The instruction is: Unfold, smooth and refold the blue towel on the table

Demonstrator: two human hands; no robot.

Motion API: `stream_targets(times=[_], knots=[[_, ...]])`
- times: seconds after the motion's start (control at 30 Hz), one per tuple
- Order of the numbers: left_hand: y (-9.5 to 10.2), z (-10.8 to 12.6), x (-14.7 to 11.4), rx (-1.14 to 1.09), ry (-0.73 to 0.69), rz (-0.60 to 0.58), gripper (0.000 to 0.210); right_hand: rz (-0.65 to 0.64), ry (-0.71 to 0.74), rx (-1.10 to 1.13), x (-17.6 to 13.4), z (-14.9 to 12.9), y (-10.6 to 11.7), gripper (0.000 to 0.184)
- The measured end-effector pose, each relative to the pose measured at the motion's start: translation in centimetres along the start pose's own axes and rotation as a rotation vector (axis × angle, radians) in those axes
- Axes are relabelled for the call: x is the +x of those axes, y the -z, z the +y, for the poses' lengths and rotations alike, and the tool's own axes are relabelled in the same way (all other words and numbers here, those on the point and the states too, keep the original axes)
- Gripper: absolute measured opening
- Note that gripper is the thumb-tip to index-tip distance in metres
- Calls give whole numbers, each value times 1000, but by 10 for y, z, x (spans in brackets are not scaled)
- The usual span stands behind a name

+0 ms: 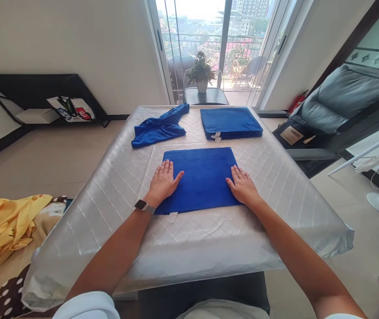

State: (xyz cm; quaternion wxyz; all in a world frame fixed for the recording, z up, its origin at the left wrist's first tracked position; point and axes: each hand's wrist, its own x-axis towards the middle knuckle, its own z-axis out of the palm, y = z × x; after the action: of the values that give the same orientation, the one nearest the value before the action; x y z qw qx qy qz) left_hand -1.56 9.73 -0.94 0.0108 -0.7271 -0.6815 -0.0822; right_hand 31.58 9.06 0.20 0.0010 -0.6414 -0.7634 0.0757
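Observation:
A blue cloth [203, 181] lies flat as a rectangle on the table in front of me, a white tag [172, 217] sticking out at its near edge. My left hand [163, 181] rests on the cloth's left edge, palm down, thumb spread onto the fabric. On the right edge lies my right hand [242, 184], also flat with its fingers stretched out. Beyond them, a neat stack of folded blue cloths [231, 122] sits at the far right, with tags at its near side. A crumpled blue cloth [161, 127] is at the far left.
A silvery quilted cover [110, 208] drapes over the table. Yellow bedding [6, 226] is at the left. A dark recliner [338, 106] stands at the right, and a potted plant [202, 73] sits on a chair by the glass door.

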Motion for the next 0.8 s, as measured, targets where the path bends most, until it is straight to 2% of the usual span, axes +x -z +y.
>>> stream_targets(times=[0.1,0.17,0.23,0.37,0.47,0.53,0.6,0.67,0.8], knots=[[7,8,-2,-23,-43,50,81,-3,-3,20,-1,-2,2,70],[11,23,-6,-63,-110,40,78,-9,-7,35,-3,-3,4,70],[14,47,-10,-95,-223,1,77,-12,-10,48,-4,-5,5,70],[12,108,-10,-104,-470,-49,77,8,-8,52,-5,-6,6,70],[5,148,4,-123,-508,-64,74,27,-3,34,-5,-5,3,68],[-2,165,15,-134,-490,-80,74,36,-2,21,-5,-4,2,67],[-8,171,24,-139,-467,-96,74,39,2,15,-5,-3,1,67],[-12,168,27,-143,-445,-106,74,40,8,13,-5,-3,1,68],[-11,135,19,-129,-371,-122,79,42,10,17,-5,-3,3,69]])
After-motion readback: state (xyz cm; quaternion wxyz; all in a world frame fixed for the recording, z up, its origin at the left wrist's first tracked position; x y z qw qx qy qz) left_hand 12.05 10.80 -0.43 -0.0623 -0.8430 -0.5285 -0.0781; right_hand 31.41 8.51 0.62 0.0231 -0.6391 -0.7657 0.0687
